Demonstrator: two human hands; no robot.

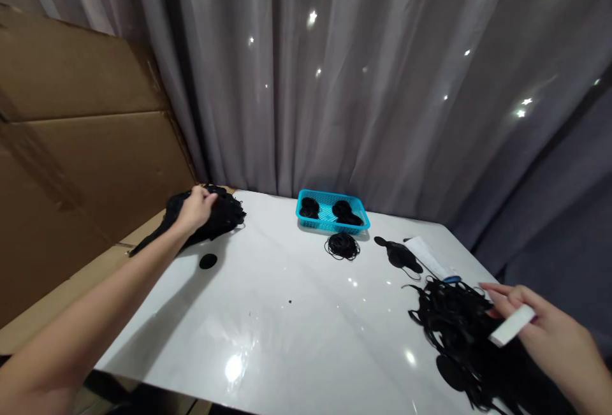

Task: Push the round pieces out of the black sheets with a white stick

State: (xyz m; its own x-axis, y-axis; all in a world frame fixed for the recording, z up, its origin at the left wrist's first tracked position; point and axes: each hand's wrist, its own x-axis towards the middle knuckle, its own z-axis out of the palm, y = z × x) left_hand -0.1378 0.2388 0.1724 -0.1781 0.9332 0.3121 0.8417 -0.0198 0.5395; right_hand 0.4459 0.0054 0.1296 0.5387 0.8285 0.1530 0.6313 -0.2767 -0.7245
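Observation:
My left hand [195, 210] is at a heap of black fabric-like pieces [224, 212] at the far left of the table. Its fingers are curled in a pinch against the heap; what is between them, if anything, does not show. A single black disc [207, 261] lies just in front of that heap. On the right, my right hand [538, 319] is closed around a flat white bar [512, 326], one end sticking out. It hovers over a tangled pile of black strips and discs [459, 326]. Beyond that pile lie more black pieces with a thin loop [399, 255].
A turquoise basket [327, 226] with black coils stands at the back of the white table [306, 351]. One loose black coil [342, 245] lies before it. Near the right pile are a white strip [430, 257] and something blue [452, 280]. Cardboard [86, 173] borders the left; a grey curtain [363, 83] hangs behind.

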